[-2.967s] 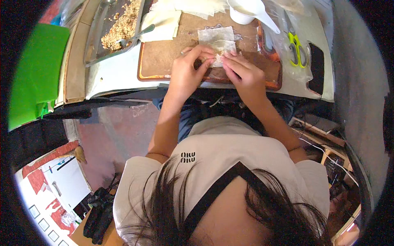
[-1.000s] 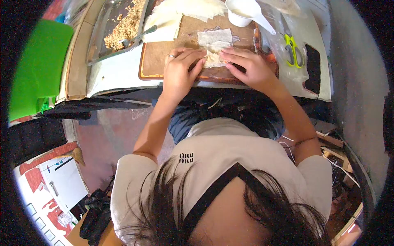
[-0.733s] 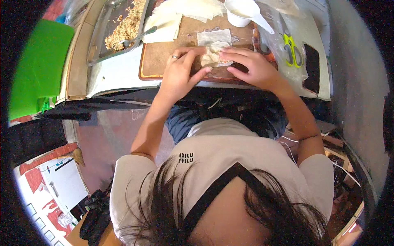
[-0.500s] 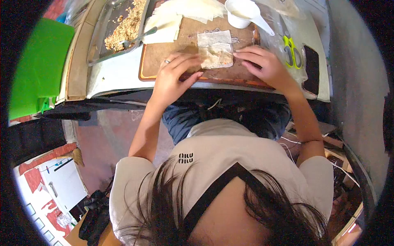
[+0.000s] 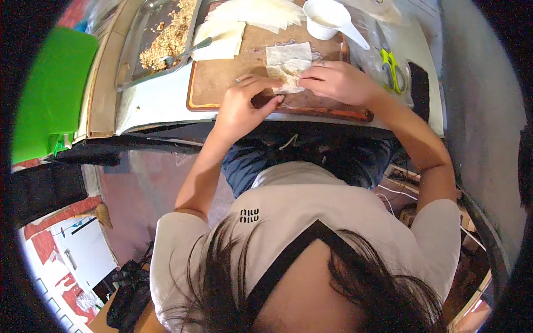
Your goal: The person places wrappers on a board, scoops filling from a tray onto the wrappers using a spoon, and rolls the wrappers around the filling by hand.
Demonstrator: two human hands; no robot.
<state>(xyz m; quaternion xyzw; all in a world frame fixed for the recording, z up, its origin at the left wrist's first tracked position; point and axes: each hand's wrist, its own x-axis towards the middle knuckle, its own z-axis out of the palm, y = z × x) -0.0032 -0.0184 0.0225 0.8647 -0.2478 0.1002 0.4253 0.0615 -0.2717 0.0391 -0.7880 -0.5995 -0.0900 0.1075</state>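
Note:
A thin whitish wrapper (image 5: 288, 54) lies on the brown board (image 5: 214, 83), its near part folded and wrinkled over a little filling. My left hand (image 5: 244, 102) is at the wrapper's left edge, thumb and fingers apart, fingertips touching it. My right hand (image 5: 338, 83) reaches over the wrapper's right side, its thumb and fingers pinched together on that edge. More pale wrappers (image 5: 219, 39) lie at the board's back left, beside the tray.
A metal tray (image 5: 125, 66) holds chopped filling (image 5: 166, 44) and a spoon (image 5: 191, 50). A white cup with a handle (image 5: 327, 22) stands at the board's back right. Green-handled scissors (image 5: 394, 72), clear plastic and a black phone (image 5: 418, 91) lie right. A green panel (image 5: 53, 91) is far left.
Half a second ago my right hand was at the wrapper's right edge with fingers spread; it has moved left over it and pinched. My left hand has shifted slightly right.

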